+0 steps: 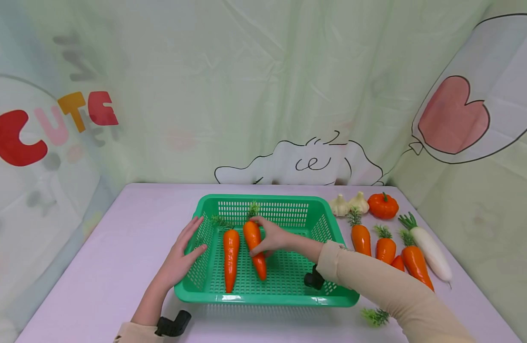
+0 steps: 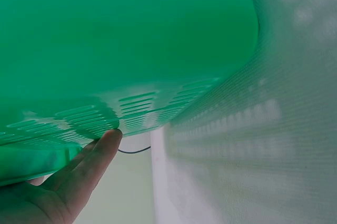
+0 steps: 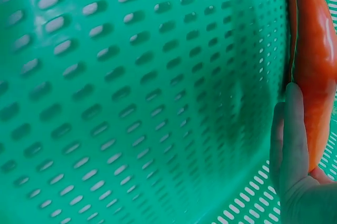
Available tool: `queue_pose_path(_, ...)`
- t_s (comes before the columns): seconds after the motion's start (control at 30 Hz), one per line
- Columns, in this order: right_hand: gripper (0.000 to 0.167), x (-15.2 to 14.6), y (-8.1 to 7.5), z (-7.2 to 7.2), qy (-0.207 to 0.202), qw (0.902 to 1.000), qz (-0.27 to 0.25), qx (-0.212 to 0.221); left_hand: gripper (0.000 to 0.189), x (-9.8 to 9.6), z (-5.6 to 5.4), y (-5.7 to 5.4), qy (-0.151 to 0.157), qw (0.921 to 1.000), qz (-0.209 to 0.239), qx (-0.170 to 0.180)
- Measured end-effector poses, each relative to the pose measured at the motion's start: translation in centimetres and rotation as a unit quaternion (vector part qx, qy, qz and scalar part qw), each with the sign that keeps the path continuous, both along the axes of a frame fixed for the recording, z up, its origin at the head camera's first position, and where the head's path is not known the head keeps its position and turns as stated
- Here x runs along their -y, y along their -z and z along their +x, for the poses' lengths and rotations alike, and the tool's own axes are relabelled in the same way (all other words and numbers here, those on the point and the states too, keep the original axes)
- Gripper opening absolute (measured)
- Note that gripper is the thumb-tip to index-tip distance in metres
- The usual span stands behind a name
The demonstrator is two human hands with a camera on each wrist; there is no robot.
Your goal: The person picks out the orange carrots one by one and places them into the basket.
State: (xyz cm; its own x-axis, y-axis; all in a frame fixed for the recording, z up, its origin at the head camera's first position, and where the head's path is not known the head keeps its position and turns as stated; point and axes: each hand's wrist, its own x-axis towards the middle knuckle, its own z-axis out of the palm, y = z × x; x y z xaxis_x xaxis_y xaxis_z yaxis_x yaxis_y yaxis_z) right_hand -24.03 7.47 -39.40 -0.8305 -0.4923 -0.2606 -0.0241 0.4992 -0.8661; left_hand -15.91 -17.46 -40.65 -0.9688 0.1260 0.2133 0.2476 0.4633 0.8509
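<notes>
My right hand (image 1: 273, 237) reaches into a green plastic basket (image 1: 263, 299) and grips an orange carrot (image 1: 251, 235) with a leafy green top, thumb on the near side and fingers further up. In the right wrist view, fingers (image 3: 294, 134) lie along this carrot (image 3: 316, 50), over the slotted basket floor. Left of it in the basket lies a second carrot (image 1: 231, 259), its tip toward me. At the basket's left side, my left hand (image 1: 182, 257) rests with fingers extended; in the left wrist view, a straight finger (image 2: 100, 155) touches the slotted outer wall.
Right of the basket are several carrots (image 1: 413, 262), a white radish (image 1: 432, 252), two garlic bulbs (image 1: 339, 206) and an orange-red pumpkin (image 1: 383, 206). The right sleeve (image 1: 383, 281) covers part of this group. A leafy top (image 1: 375, 317) shows beside the sleeve. Printed curtains surround the table (image 1: 96, 267).
</notes>
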Motion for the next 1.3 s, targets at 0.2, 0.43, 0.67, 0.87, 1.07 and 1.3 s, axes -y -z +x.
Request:
queue_pose_path(0.2, 0.088, 0.8, 0.7, 0.0, -0.006, 0.9998, -0.007, 0.015, 0.062, 0.0, 0.1, -0.1, -0.001, 1.0000, 0.002, 0.004)
queue_pose_path(0.43, 0.087, 1.3, 1.1, 0.3, -0.005, 0.9999, 0.007, 0.007, 0.061, 0.0, 0.2, -0.2, 0.001, 1.0000, 0.001, 0.008)
queue_pose_path(0.67, 0.089, 1.3, 1.4, 0.3, -0.004, 0.9999, 0.006, 0.011, 0.061, 0.0, 0.2, -0.2, 0.001, 1.0000, 0.003, 0.008)
queue_pose_path(0.87, 0.093, 1.7, 1.6, 0.5, 0.000, 1.0000, 0.002, 0.000, 0.061, 0.0, 0.2, -0.3, 0.000, 1.0000, 0.002, 0.007)
queue_pose_path(1.07, 0.095, 2.1, 1.7, 0.7, 0.012, 0.9999, 0.006, -0.006, 0.062, 0.0, 0.2, -0.3, 0.000, 1.0000, 0.002, 0.005)
queue_pose_path(1.3, 0.095, 2.2, 1.7, 0.8, 0.013, 0.9996, 0.007, -0.023, 0.062, 0.1, 0.2, -0.2, -0.001, 1.0000, -0.002, 0.008)
